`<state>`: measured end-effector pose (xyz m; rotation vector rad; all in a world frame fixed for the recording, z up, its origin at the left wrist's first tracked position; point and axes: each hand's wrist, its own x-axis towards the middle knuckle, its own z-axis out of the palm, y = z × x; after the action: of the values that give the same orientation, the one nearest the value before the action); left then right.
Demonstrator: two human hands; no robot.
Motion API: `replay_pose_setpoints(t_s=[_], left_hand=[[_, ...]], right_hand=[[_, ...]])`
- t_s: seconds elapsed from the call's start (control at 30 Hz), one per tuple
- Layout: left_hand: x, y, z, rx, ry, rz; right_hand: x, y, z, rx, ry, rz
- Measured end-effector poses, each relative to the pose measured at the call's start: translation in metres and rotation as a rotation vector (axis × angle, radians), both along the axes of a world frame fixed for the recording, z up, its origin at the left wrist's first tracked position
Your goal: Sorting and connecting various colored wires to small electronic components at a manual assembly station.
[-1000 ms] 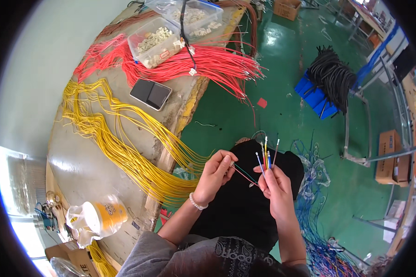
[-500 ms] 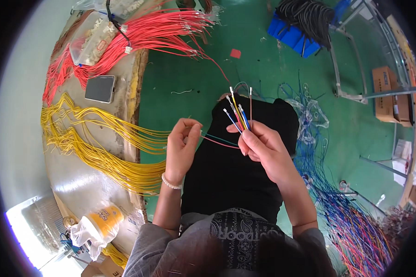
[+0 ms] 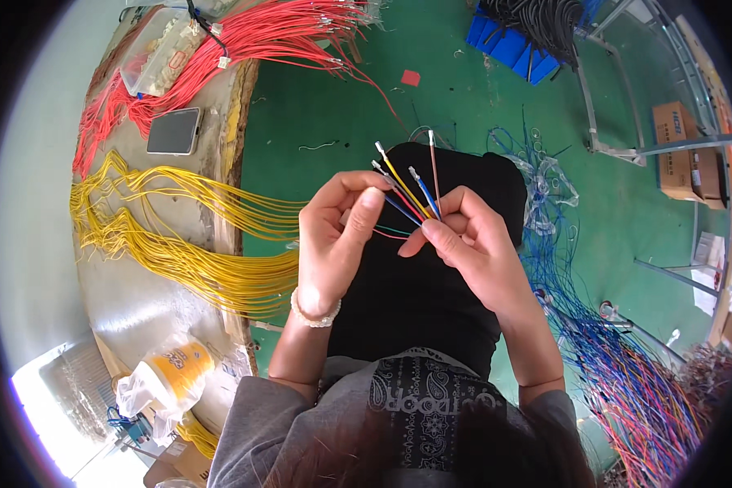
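My right hand (image 3: 472, 244) pinches a small bunch of coloured wires (image 3: 419, 195) between thumb and fingers, above my lap. Yellow, blue, red and brown strands fan upward and end in silvery crimp terminals. Close on its left, my left hand (image 3: 333, 232) is closed, with thumb and forefinger at the terminal ends of the red and dark blue strands. A green and a pink wire (image 3: 392, 233) run from the bunch in behind the left fingers. Whatever those fingers cover at the far ends of these two wires is hidden.
On the left bench lie yellow wires (image 3: 211, 272), red wires (image 3: 260, 49), a phone (image 3: 173, 131), a clear tub of white connectors (image 3: 164, 53) and a bagged yellow cup (image 3: 179, 370). To the right hang blue and mixed wires (image 3: 618, 382); farther off stand a blue bin (image 3: 504, 49) and cartons (image 3: 679, 154).
My left hand has moved up and right, bringing its thumb and forefinger to the terminal ends. The wires have fanned wider apart in my right hand, and the green and pink stretch has shortened.
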<state>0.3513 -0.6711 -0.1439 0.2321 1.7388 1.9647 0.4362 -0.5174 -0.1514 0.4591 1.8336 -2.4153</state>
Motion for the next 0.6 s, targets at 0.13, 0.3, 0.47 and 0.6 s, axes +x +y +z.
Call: replay_pose_setpoints(t_s=[0.13,0.3,0.47,0.6], left_hand=[[0.008,0.0,-0.001,-0.047,0.07,0.026],[0.015,-0.007,-0.003,-0.039,0.059,0.051],[0.022,-0.008,0.006,0.087,0.214,-0.029],[0.021,-0.009,-0.006,0.153,0.123,-0.007]], right_hand=[[0.005,-0.007,0.002,0.035,0.041,-0.026],[0.008,-0.011,0.006,-0.077,0.039,-0.095],[0.006,-0.007,0.017,-0.118,-0.113,-0.043],[0.009,-0.006,0.021,-0.162,-0.078,0.006]])
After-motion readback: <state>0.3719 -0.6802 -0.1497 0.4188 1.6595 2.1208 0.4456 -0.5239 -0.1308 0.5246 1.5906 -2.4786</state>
